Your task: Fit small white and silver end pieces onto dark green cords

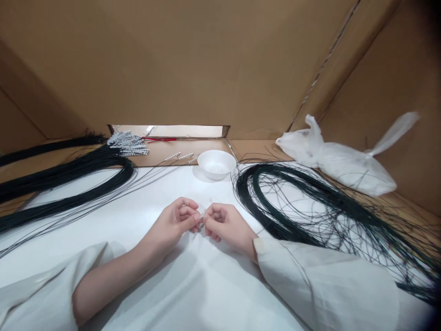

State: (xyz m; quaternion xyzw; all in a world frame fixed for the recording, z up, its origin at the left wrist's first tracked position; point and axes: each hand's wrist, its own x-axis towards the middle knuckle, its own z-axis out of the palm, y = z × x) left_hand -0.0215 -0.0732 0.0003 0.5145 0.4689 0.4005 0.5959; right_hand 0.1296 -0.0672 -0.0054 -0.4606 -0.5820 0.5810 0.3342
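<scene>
My left hand [179,219] and my right hand [225,225] meet over the middle of the white table [151,193]. The fingertips of both are pinched together around something tiny, too small to make out. Just beyond them stands a white bowl [217,164]. To the left of the bowl lie a few short black-and-white striped pieces [186,156] on thin dark cords. A thick loop of dark cords [285,174] is to the right of my right hand.
Bundled dark cords [69,168] stretch along the left, beside a cluster of striped ends [127,143] and a red strip [160,139]. White plastic bags [354,165] lie at the back right. Cardboard walls [165,64] enclose the table, with a slot in the back one.
</scene>
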